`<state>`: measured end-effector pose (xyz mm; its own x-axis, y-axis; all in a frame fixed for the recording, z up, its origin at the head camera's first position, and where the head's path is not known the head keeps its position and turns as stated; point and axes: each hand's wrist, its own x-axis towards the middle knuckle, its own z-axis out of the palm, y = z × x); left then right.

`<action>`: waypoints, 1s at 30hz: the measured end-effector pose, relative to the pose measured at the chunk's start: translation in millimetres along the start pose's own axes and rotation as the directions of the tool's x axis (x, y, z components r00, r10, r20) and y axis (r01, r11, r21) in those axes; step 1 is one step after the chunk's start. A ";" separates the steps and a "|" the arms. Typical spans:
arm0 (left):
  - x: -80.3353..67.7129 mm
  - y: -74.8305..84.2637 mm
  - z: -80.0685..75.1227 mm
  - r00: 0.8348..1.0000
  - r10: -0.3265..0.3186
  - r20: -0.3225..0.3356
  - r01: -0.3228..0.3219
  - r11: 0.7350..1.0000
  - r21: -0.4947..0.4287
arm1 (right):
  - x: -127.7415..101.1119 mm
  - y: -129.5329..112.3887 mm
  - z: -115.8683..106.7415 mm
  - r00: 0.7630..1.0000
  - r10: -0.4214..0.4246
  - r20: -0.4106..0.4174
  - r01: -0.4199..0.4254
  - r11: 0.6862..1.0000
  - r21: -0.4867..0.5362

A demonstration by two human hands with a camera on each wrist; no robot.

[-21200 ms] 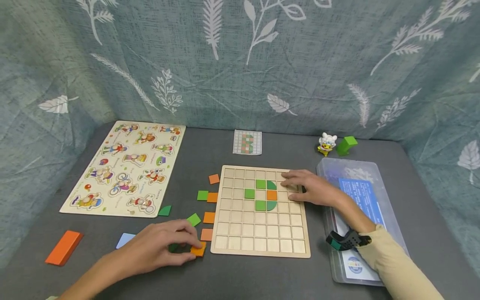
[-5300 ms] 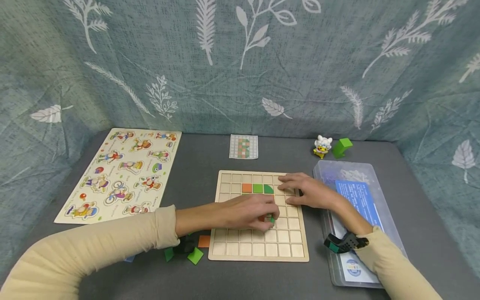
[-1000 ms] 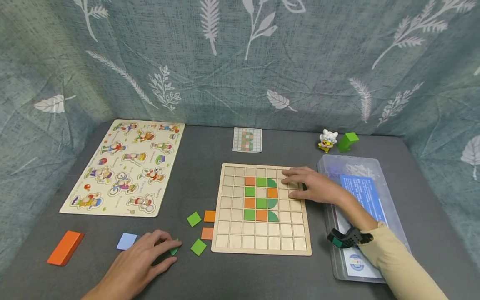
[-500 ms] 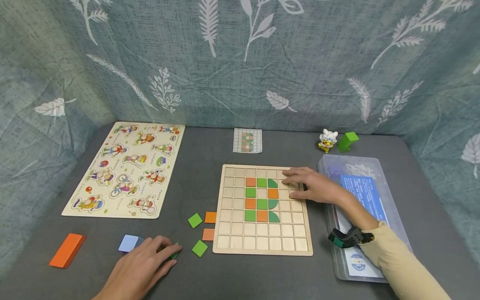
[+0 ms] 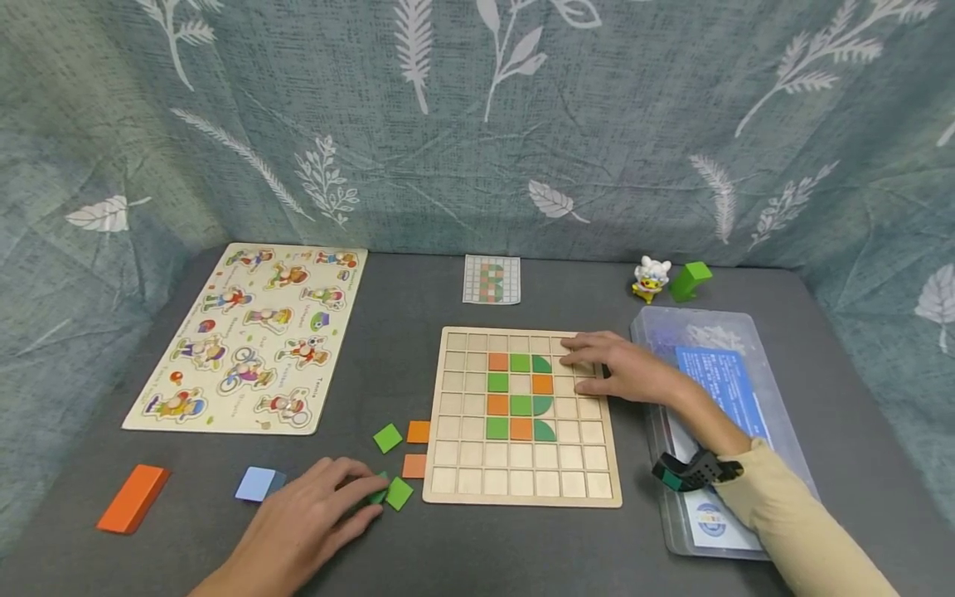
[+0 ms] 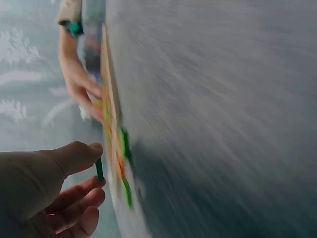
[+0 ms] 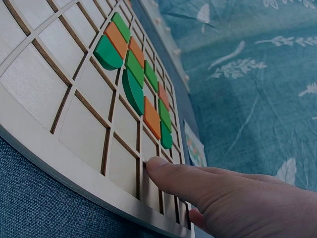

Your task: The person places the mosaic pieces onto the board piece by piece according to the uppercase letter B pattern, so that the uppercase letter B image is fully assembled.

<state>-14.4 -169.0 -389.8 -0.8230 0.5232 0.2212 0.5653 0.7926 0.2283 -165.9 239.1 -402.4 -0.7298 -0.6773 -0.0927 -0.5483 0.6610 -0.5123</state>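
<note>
A wooden grid board holds a block of green and orange tiles in its middle. My left hand lies on the grey table just left of the board's near corner. In the left wrist view its thumb and fingers pinch a thin dark green tile. That tile touches a loose light green square. My right hand rests flat on the board's far right cells, fingers straight, holding nothing. The right wrist view shows the placed tiles beyond it.
Loose tiles lie left of the board: a green one and two orange ones. Further left are a light blue tile, an orange block and a character puzzle. A pattern card, a toy, a green block and a clear box lie behind and right.
My left hand has slid right toward the board's near left corner, carrying the dark green tile up against the loose green square. My right hand has stayed put.
</note>
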 end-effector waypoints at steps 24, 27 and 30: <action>108.3 86.4 62.9 0.890 0.440 0.120 -0.438 0.898 -0.044 | 0.6 -2.0 -3.5 1.000 0.003 0.002 -0.003 1.000 0.001; 109.1 86.1 63.5 0.891 0.437 0.119 -0.434 0.899 -0.056 | -0.2 -2.6 -3.6 1.000 0.004 0.002 -0.004 1.000 0.001; 109.4 86.0 63.9 0.888 0.448 0.108 -0.444 0.894 -0.057 | -0.8 -2.7 -2.9 1.000 -0.002 -0.004 0.002 1.000 0.001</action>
<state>-59.3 -23.5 -406.6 -0.4836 0.8531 0.1959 0.8741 0.4588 0.1598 -165.0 238.7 -398.5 -0.7308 -0.6769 -0.0880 -0.5492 0.6596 -0.5132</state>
